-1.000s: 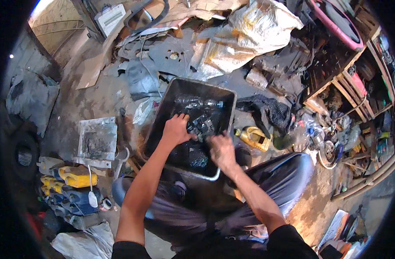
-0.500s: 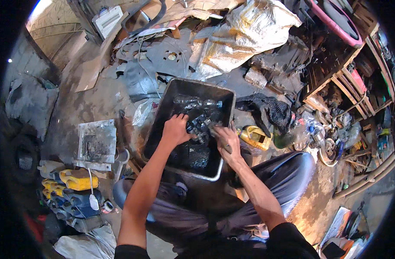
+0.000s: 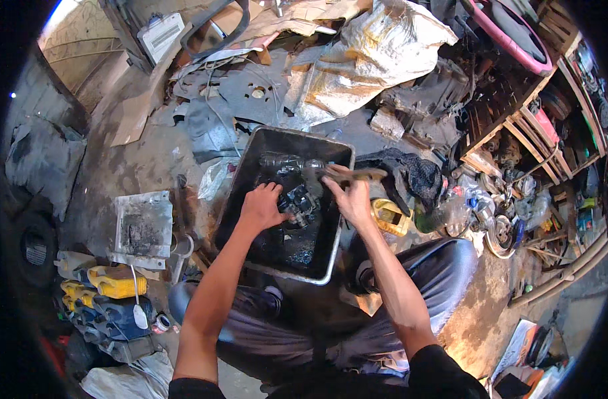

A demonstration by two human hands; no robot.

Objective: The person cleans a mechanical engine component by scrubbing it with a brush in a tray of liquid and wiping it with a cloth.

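A black rectangular tub [image 3: 327, 269] stands on the ground between my knees, with dark wet liquid inside. My left hand [image 3: 261, 207] reaches into it, its fingers closed on the near left side of a dark, oily metal machine part [image 3: 300, 202]. My right hand [image 3: 350, 199] grips a brush-like tool with a brownish handle [image 3: 369, 174] above the tub's right side; its working end is blurred near the part. A clear plastic bottle [image 3: 283, 161] lies along the tub's far wall.
Right of the tub sit a cut yellow jug [image 3: 391, 217] and a black mesh cloth [image 3: 413, 178]. At left are a dirty metal tray [image 3: 144, 225] and several yellow and dark jugs [image 3: 118, 280]. A white sack [image 3: 377, 56] lies beyond, and a wooden rack [image 3: 526, 126] stands at right.
My right hand has lifted and turned, and the tool's handle now points right instead of down toward me. My left hand stays at the machine part. The view has shifted slightly.
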